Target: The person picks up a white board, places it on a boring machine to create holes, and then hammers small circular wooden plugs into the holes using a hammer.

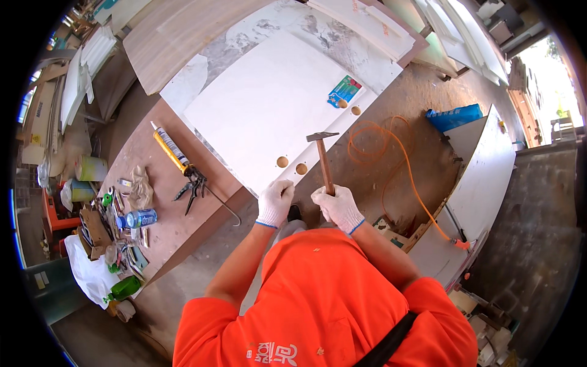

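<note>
My right hand (338,208), in a white knit glove with a blue cuff, is closed round the wooden handle of a hammer (326,165). The hammer stands head up, its metal head near the right edge of a white panel (251,110). My left hand (275,202), gloved alike, is closed at the panel's near corner; what its fingers hold, if anything, is hidden. Two round holes (282,161) lie just beyond it, one in the panel and one in a narrow strip along its edge. A similar pair (349,107) sits farther along, beside a blue and green packet (344,90).
On the brown bench (153,220) at left lie a caulking gun (177,156), a blue-capped bottle (140,218) and loose tools. An orange hose (406,159) loops over the floor at right, reaching a white board (483,177). More boards (367,27) are stacked at the far side.
</note>
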`<state>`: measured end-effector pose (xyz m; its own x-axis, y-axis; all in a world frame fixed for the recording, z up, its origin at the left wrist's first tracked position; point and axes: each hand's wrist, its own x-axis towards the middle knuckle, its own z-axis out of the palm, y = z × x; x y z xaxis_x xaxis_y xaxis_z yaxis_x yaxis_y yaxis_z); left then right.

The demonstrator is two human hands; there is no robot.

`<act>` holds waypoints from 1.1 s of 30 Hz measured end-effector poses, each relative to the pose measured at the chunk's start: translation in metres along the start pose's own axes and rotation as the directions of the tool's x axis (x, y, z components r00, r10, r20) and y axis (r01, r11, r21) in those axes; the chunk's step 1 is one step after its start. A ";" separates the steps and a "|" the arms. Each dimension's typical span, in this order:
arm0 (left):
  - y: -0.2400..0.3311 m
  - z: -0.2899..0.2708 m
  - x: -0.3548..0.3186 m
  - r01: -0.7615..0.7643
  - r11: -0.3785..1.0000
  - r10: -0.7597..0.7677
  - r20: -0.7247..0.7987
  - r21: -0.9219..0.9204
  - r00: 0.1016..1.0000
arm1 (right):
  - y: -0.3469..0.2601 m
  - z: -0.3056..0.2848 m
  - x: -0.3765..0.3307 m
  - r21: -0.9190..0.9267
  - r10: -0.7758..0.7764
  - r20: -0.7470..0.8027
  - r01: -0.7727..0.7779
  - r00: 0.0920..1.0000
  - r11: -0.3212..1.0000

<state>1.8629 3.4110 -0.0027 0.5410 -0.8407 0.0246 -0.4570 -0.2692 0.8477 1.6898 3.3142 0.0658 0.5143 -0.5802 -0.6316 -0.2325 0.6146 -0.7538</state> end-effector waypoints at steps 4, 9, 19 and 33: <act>-0.028 0.028 0.022 -0.146 0.943 0.148 0.015 0.298 0.989 | 0.017 -0.021 0.004 0.003 0.068 -0.076 -0.068 0.995 0.998; -0.024 0.046 0.031 -0.093 0.847 0.046 0.101 0.523 0.994 | 0.034 -0.044 0.006 0.017 0.069 -0.111 -0.068 0.991 0.998; -0.017 0.035 0.051 -0.211 0.746 -0.009 0.326 0.632 0.945 | 0.025 -0.057 0.014 0.015 0.097 -0.122 -0.096 0.988 0.995; 0.007 0.041 0.065 -0.234 0.665 -0.084 0.382 0.710 0.920 | 0.030 -0.051 0.020 -0.155 -0.053 -0.100 0.037 0.994 0.987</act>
<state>1.8657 3.3354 -0.0163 0.2665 -0.9307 -0.2505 -0.9314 -0.3156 0.1816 1.6510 3.2931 0.0212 0.4404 -0.6629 -0.6055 -0.3381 0.5023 -0.7958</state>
